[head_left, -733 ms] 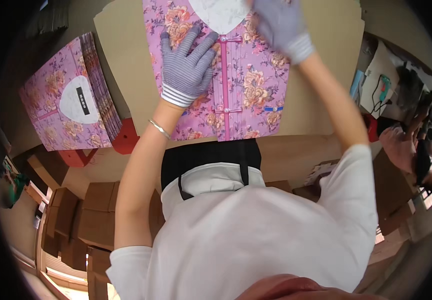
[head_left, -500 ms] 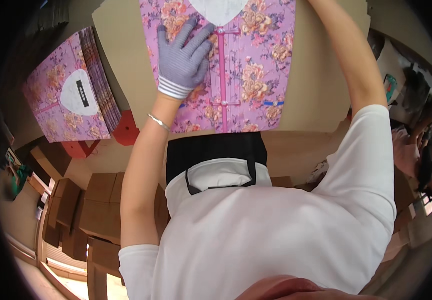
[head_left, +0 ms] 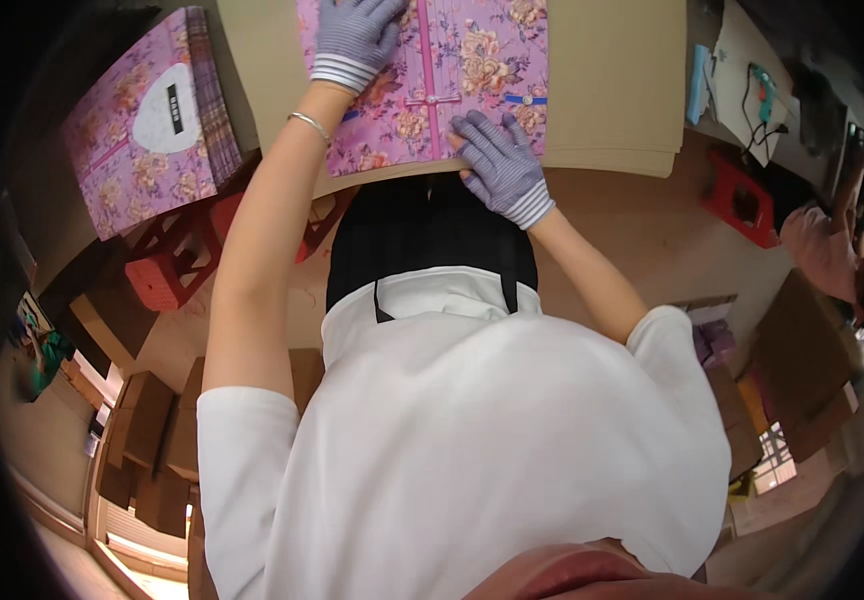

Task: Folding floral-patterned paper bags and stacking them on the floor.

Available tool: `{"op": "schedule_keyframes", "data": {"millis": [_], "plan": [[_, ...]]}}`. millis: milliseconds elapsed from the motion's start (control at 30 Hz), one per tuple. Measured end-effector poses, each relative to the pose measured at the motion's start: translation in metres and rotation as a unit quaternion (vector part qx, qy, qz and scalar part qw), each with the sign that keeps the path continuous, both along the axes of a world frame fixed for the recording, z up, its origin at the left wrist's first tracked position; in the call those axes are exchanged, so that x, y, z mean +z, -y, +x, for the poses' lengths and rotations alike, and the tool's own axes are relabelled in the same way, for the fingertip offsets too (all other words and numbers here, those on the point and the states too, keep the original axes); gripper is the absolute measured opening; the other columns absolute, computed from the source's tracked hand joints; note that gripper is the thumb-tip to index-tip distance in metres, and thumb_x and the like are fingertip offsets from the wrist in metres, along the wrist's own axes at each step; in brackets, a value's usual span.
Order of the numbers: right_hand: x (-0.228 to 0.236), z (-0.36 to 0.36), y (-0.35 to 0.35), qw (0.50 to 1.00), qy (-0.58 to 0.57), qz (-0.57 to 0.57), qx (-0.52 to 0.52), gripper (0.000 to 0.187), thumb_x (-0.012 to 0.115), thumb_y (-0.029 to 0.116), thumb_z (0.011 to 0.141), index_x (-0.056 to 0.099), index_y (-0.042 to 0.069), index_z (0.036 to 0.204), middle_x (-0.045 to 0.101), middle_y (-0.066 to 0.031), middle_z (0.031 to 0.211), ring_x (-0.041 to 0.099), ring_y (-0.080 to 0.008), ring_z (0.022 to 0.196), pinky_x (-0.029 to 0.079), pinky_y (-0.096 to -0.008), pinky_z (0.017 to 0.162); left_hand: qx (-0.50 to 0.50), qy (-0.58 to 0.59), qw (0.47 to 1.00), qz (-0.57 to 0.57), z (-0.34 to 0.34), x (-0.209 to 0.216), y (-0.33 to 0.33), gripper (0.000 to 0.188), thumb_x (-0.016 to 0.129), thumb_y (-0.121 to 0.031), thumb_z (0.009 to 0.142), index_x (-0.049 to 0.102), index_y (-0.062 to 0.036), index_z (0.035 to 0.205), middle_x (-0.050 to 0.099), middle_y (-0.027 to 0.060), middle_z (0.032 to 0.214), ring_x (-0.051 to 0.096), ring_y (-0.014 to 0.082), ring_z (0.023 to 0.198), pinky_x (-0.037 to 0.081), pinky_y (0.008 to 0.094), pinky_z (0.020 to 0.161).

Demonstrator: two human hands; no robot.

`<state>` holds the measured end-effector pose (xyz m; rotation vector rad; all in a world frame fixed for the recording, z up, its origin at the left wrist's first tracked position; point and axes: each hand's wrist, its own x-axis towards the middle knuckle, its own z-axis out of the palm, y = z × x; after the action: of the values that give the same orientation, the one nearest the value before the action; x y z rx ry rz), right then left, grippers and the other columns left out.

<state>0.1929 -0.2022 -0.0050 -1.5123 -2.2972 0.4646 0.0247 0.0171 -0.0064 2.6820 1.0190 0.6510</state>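
A flat, folded purple floral blouse (head_left: pixel 482 60) lies before me, with a pink strip down its middle and small blue pieces near its lower corners. On its upper left part rests my left hand (head_left: pixel 357 45) in a grey striped glove, laid flat; its fingertips run into the top edge of the picture. My right hand (head_left: pixel 504 170), gloved alike, has its fingers spread over the blouse's near edge, right of the pink strip. Under the blouse is a layer of tan card sheets (head_left: pixel 617 90).
To the left stands a thick stack of matching floral blouses (head_left: pixel 137 130), a white neck panel on top. Red stools (head_left: pixel 167 265) sit below it, and another red stool (head_left: pixel 737 200) is at right. Cardboard boxes (head_left: pixel 137 430) are behind me. Another person (head_left: pixel 822 245) is at far right.
My right hand has come back from beyond the top edge to the blouse's near edge. My left hand stays on the blouse. The whole view has shifted, so the blouse sits higher.
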Motion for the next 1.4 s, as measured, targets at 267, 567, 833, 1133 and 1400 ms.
{"op": "schedule_keyframes", "data": {"millis": [267, 567, 833, 1133, 1400], "plan": [[-0.003, 0.039, 0.022, 0.896, -0.175, -0.106, -0.394, 0.037, 0.052, 0.002, 0.086, 0.047, -0.003, 0.122, 0.058, -0.0170, 0.115, 0.057, -0.0245, 0.105, 0.043, -0.0349, 0.094, 0.384, 0.221, 0.882, -0.160, -0.061, -0.030, 0.105, 0.049, 0.056, -0.013, 0.078, 0.048, 0.0006, 0.124, 0.055, 0.0194, 0.121, 0.052, 0.0316, 0.112, 0.040, 0.0380, 0.098], [-0.017, 0.095, 0.005, 0.888, -0.218, -0.148, -0.376, 0.027, 0.058, 0.015, 0.085, 0.058, 0.000, 0.107, 0.063, -0.0151, 0.100, 0.061, -0.0232, 0.091, 0.047, -0.0326, 0.084, 0.368, 0.421, 0.625, -0.546, -0.099, 0.016, 0.129, 0.032, 0.061, -0.013, 0.082, 0.055, 0.0029, 0.110, 0.062, 0.0081, 0.087, 0.057, 0.0115, 0.072, 0.047, 0.0239, 0.062], [0.047, 0.268, -0.046, 0.894, 0.165, -0.051, -0.413, 0.058, 0.064, 0.035, 0.076, 0.048, 0.005, 0.122, 0.053, -0.0194, 0.120, 0.050, -0.0397, 0.108, 0.042, -0.0461, 0.092, 0.364, 0.239, 0.617, -0.656, -0.135, 0.020, 0.194, 0.020, 0.059, -0.023, 0.087, 0.061, -0.0029, 0.091, 0.064, 0.0046, 0.074, 0.055, 0.0105, 0.056, 0.044, 0.0240, 0.049], [0.013, 0.327, -0.049, 0.791, 0.281, -0.186, -0.510, 0.074, 0.060, 0.053, 0.076, 0.038, 0.012, 0.134, 0.037, -0.0079, 0.140, 0.035, -0.0297, 0.128, 0.033, -0.0524, 0.099, 0.393, 0.254, 0.529, -0.709, -0.114, 0.021, 0.190, 0.033, 0.053, -0.034, 0.091, 0.058, -0.0031, 0.101, 0.067, 0.0084, 0.081, 0.063, 0.0159, 0.062, 0.048, 0.0245, 0.051], [0.007, 0.362, -0.041, 0.783, 0.265, -0.145, -0.544, 0.081, 0.062, 0.052, 0.071, 0.038, 0.008, 0.135, 0.037, -0.0170, 0.140, 0.035, -0.0329, 0.129, 0.032, -0.0517, 0.100, 0.402, 0.323, 0.485, -0.706, -0.110, 0.020, 0.190, 0.027, 0.054, -0.030, 0.092, 0.055, -0.0033, 0.090, 0.063, 0.0084, 0.070, 0.058, 0.0162, 0.050, 0.041, 0.0245, 0.039]]}}
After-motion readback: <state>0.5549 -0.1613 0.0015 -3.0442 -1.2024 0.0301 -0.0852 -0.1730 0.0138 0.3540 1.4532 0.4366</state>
